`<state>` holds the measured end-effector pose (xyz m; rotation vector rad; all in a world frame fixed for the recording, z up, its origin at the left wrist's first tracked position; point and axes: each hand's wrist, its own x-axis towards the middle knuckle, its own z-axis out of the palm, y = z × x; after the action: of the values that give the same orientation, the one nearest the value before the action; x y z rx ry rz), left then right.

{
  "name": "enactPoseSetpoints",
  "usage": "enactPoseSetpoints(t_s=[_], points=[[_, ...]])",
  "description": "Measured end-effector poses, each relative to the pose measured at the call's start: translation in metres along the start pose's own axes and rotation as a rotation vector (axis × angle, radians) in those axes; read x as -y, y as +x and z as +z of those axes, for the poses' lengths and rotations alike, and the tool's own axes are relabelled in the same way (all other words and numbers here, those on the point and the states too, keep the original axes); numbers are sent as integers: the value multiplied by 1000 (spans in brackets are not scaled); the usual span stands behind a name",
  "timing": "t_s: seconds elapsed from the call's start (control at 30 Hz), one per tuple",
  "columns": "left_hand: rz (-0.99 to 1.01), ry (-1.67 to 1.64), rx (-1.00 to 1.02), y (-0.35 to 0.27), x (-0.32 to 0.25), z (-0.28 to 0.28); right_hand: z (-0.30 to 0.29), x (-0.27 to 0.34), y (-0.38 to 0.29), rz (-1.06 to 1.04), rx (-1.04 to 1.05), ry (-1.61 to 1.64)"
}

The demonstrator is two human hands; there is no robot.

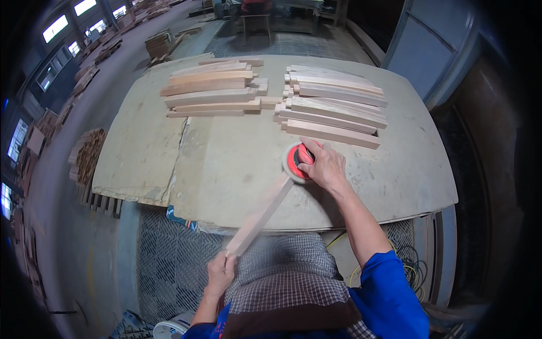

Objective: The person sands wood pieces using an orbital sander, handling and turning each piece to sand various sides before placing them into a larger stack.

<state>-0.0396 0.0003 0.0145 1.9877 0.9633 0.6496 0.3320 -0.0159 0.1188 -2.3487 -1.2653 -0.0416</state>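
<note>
My right hand grips the red head of a round palm sander. The sander's pad rests on the far end of a wooden bar, hiding that end. My left hand holds the bar by its near end, beyond the front edge of the worktable. The bar slants across that edge, from near left to far right, and looks slightly blurred along its length. Behind the sander lies a stack of similar wooden bars. Another group of bars lies to its left.
A checkered apron covers my front. Hoses lie on the floor at right, and a white bucket stands at lower left. Stacked wood on a pallet is left of the table. A grey metal panel rises at far right.
</note>
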Motion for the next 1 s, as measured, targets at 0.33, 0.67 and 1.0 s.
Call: enactPoseSetpoints(t_s=[0.33, 0.67, 1.0], points=[[46, 59, -29, 1, -5, -6, -1, 6, 17, -132, 64, -64], [72, 13, -47, 3, 12, 0, 12, -18, -48, -170, -92, 188], [-211, -203, -60, 10, -13, 2, -7, -33, -96, 35, -218, 281]])
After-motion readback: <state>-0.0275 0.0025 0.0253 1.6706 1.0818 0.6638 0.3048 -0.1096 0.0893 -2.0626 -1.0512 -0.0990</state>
